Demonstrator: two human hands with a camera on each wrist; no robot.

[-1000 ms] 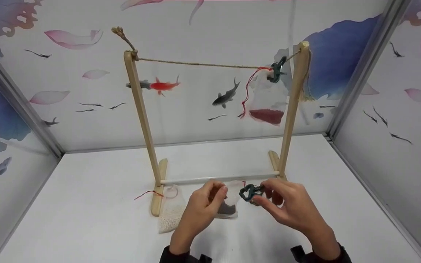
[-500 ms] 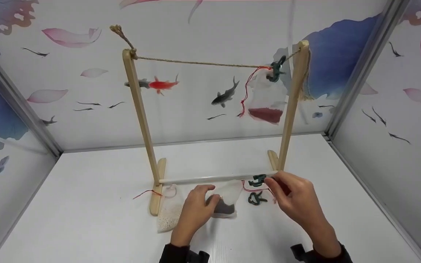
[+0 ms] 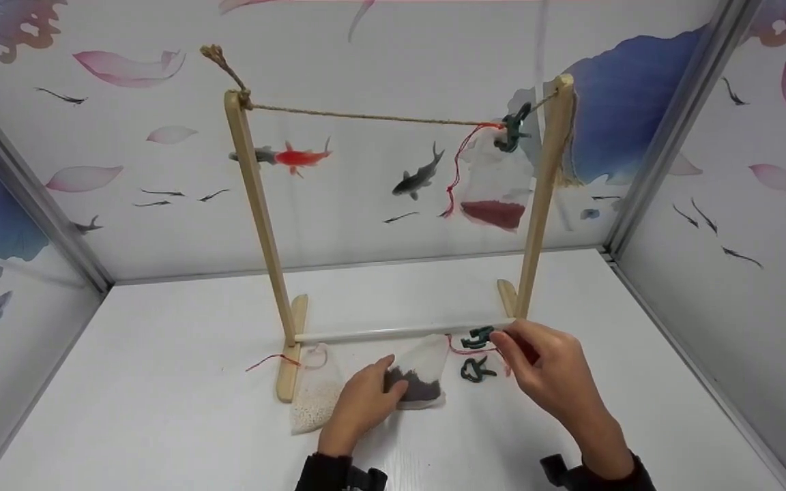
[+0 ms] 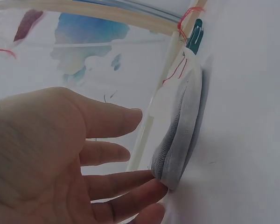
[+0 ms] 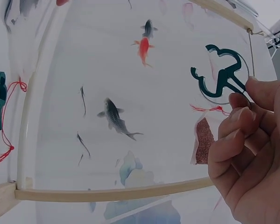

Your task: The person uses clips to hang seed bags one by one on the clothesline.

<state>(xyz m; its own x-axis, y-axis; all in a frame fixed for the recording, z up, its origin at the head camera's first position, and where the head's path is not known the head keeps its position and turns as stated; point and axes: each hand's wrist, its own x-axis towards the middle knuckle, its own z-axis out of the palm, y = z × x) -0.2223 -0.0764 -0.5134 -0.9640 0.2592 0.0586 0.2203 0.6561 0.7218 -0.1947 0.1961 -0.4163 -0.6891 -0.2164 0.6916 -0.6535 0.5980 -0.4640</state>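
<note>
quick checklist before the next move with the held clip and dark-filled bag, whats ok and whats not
1. Held clip in the right hand: ok, pinched at its handles, jaws apart.
2. Left hand gripping the dark-filled bag: not ok, fingers at its edge, not closed round it.
3. Room on the rope: ok, bare left of the hanging clip.
4. Red-filled bag: ok, clipped up near the right post.
5. Dark-filled bag's red drawstring pulled tight: cannot tell.
</note>
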